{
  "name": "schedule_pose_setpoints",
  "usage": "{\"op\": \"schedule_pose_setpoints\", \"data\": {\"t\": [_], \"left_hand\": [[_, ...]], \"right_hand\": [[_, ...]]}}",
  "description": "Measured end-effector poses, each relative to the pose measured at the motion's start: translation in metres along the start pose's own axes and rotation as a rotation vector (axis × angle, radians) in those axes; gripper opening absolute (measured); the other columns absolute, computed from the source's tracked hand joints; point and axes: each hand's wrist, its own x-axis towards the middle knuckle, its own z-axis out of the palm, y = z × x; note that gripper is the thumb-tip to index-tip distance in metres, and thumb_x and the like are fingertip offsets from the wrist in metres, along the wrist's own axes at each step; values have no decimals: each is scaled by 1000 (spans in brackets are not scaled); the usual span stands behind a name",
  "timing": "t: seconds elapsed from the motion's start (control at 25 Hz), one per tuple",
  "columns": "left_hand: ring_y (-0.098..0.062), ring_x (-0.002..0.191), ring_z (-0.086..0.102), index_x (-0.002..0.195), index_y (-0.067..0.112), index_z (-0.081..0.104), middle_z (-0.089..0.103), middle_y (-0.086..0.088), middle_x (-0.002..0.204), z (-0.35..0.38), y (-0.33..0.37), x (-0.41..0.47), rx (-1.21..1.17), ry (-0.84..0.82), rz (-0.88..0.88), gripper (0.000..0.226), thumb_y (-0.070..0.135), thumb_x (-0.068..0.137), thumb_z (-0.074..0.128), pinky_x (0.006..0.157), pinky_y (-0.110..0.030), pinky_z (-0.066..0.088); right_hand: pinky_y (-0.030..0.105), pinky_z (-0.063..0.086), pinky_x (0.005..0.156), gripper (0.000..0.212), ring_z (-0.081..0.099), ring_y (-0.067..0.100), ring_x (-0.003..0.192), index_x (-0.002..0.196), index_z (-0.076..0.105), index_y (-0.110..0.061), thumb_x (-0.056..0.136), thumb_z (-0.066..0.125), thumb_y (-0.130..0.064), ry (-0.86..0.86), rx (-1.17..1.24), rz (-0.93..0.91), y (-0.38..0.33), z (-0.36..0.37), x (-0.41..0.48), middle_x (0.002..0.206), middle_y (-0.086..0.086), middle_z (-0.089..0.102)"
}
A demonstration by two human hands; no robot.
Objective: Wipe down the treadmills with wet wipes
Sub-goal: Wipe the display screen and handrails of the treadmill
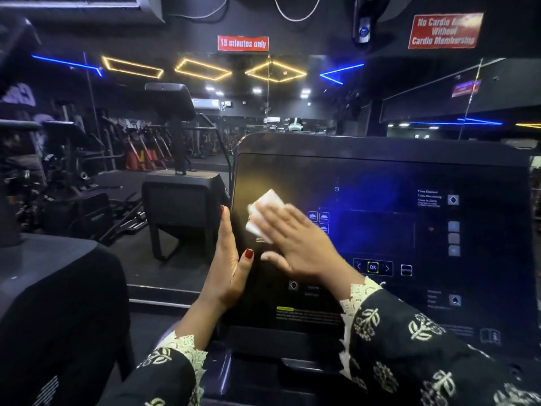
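The treadmill's black console (380, 177) fills the right half of the head view, its screen lit with small icons and an OK button. A folded white wet wipe (263, 210) lies flat on the screen's left part. My right hand (295, 244) presses it against the glass with straight fingers spread over it. My left hand (229, 265) holds the console's left edge, fingers behind the edge and thumb on the front face.
A second treadmill console (181, 200) stands to the left, past a gap. Another dark machine (58, 288) sits at the near left. A wall mirror ahead reflects gym equipment and ceiling lights. Red signs (243, 43) hang on the wall above.
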Motion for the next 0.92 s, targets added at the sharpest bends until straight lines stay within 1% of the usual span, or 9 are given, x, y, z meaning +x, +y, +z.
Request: {"op": "schedule_pose_setpoints", "data": {"t": [0.08, 0.12, 0.32, 0.36, 0.44, 0.56, 0.76, 0.84, 0.92], "left_hand": [[-15, 149, -5, 153, 9, -7, -11, -1, 162, 3, 0, -3, 88, -3, -4, 94, 71, 90, 25, 121, -39, 7], [-17, 149, -6, 153, 7, -5, -11, -3, 162, 5, 0, -5, 149, 0, -1, 93, 70, 91, 23, 121, -44, 8], [-26, 149, -1, 152, 2, 7, -3, -12, 162, 16, 7, -11, 416, 9, 85, 84, 63, 95, 14, 119, -51, 5], [-26, 149, 0, 153, 3, 9, -1, -12, 162, 18, 9, -11, 461, -8, 95, 83, 63, 95, 12, 118, -52, 3], [-26, 149, 0, 152, 3, 16, 1, -13, 161, 23, 12, -11, 552, -50, 112, 82, 61, 95, 8, 117, -54, 0], [-26, 149, 0, 151, 4, 24, 4, -13, 161, 30, 15, -9, 644, -88, 120, 80, 59, 96, 4, 116, -57, 1], [-25, 149, 1, 150, 4, 25, 7, -11, 161, 44, 24, -3, 636, -105, 151, 78, 57, 97, 6, 116, -55, 3], [-24, 149, 0, 151, 5, 24, 7, -10, 161, 50, 27, -1, 645, -114, 147, 78, 58, 96, 5, 116, -56, 3], [-25, 149, 0, 151, 6, 23, 8, -9, 161, 56, 29, 1, 661, -121, 136, 79, 58, 96, 3, 116, -57, 3]], "right_hand": [[39, 4, 119, 75, 2, 20, 148, 153, 16, -14, 95, 7, -61, 35, 68, 338, 7, -6, 0, 161, 6, 7], [40, 2, 119, 76, -2, 21, 148, 153, 12, -14, 94, 11, -63, 26, 98, 378, 2, -6, -5, 161, 6, 2], [40, 9, 119, 76, 6, 22, 148, 152, 18, -17, 94, 26, -64, -72, 47, -190, -22, 9, -44, 160, 6, 13], [40, 11, 118, 74, 8, 21, 148, 152, 18, -17, 94, 22, -63, -45, 17, -144, -10, 8, -45, 159, 6, 13], [42, 15, 116, 74, 7, 19, 148, 153, 17, -16, 95, 16, -62, 3, 14, 160, 16, -1, -44, 160, 5, 9], [40, 4, 119, 77, -5, 20, 148, 154, 6, -15, 94, 21, -62, 13, 82, 487, 32, -10, -50, 160, 4, -6], [39, 9, 119, 75, 5, 20, 148, 153, 16, -16, 94, 23, -63, -99, 0, 23, 24, -5, -82, 160, 6, 9], [37, 6, 119, 74, 6, 19, 148, 153, 17, -16, 95, 14, -63, -72, -34, 191, 50, -7, -89, 160, 7, 12], [37, 1, 119, 75, -1, 19, 148, 153, 10, -14, 95, 14, -61, -17, 29, 548, 72, -14, -96, 161, 8, 3]]}}
